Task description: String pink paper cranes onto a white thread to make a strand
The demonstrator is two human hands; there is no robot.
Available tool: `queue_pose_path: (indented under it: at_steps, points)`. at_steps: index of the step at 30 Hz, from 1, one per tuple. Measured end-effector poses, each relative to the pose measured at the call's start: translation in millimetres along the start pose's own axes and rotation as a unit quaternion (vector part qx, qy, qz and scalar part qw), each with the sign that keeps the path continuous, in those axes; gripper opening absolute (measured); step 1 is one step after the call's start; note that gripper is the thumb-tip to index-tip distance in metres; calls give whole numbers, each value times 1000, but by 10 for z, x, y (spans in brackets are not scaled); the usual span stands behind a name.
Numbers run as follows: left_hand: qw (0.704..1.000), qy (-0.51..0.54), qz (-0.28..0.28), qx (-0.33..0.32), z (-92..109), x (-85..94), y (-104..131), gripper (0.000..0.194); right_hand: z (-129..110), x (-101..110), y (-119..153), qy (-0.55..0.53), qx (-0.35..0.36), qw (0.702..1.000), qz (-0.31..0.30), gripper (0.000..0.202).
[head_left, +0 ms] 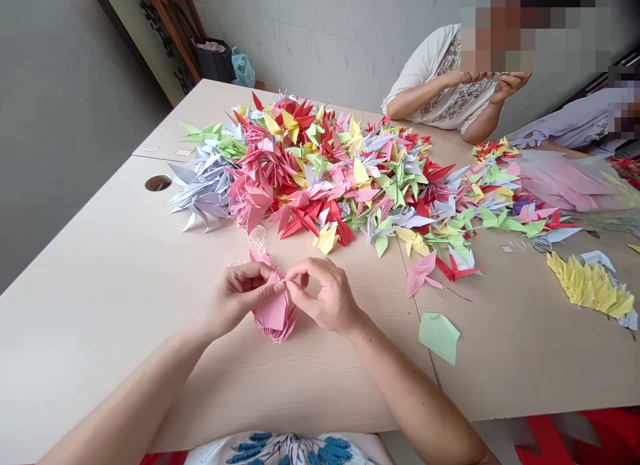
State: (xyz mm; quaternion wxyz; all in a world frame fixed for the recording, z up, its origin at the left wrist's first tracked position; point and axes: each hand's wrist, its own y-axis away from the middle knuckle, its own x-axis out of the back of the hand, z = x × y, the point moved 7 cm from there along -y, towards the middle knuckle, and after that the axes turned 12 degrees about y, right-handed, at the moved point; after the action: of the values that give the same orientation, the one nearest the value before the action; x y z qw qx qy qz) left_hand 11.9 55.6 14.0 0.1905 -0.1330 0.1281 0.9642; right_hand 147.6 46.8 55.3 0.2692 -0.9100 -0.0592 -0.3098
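In the head view my left hand (249, 293) is closed, thumb and fingers gripping folded pink paper cranes (274, 313) above the tabletop. Thumb and forefinger of my right hand (327, 293) pinch together at the upper right edge of the pink paper. Whether they grip a paper tip, a thread or something else is too small to make out. Loose white thread (257, 237) curls on the table just beyond my left hand. A large heap of paper cranes (310, 175) in red, pink, yellow, green and pale violet lies past both hands.
A green paper piece (440, 337) and a single pink crane (423, 274) lie to the right. Further right are a row of yellow folded papers (590, 285) and a clear plastic bag (560, 182). Across the table (100, 332), a person's hands (507, 85) hold something small.
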Motion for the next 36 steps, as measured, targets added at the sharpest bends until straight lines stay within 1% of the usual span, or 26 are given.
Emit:
queue_pose_path:
  at_steps: [3, 6, 12, 18, 22, 26, 30, 32, 34, 36]
  points:
    - [1000, 18, -9, 15, -31, -25, -3, 20, -32, -5, 7, 38, 12, 999, 20, 7]
    - [999, 25, -11, 18, -37, -44, -10, 19, -47, -14, 5, 54, 19, 998, 26, 9]
    - [999, 18, 24, -13, 24, -16, -16, 16, -47, -12, -1, 70, 27, 997, 27, 9]
    - [998, 48, 43, 4, -11, -13, -15, 17, -49, -27, 27, 99, 50, 993, 40, 10]
    - [997, 60, 55, 9, -68, 9, -18, 18, -38, -24, 29, 103, 42, 993, 39, 9]
    - [995, 74, 68, 5, -88, 49, -15, 18, -22, -29, 22, 83, 20, 996, 36, 9]
    - [991, 103, 90, -12, -40, 77, -11, 18, 11, -59, 20, 53, -14, 998, 17, 10]
    - [988, 113, 99, -18, -13, 76, -7, 21, 54, -67, 20, 8, -52, 999, 4, 8]
    - [987, 117, 105, -22, 4, 71, -4, 22, 109, -96, 25, -53, -103, 993, -22, 3]
    - [987, 117, 107, -24, 4, 67, -5, 22, 160, -148, 39, -102, -152, 981, -58, 7]
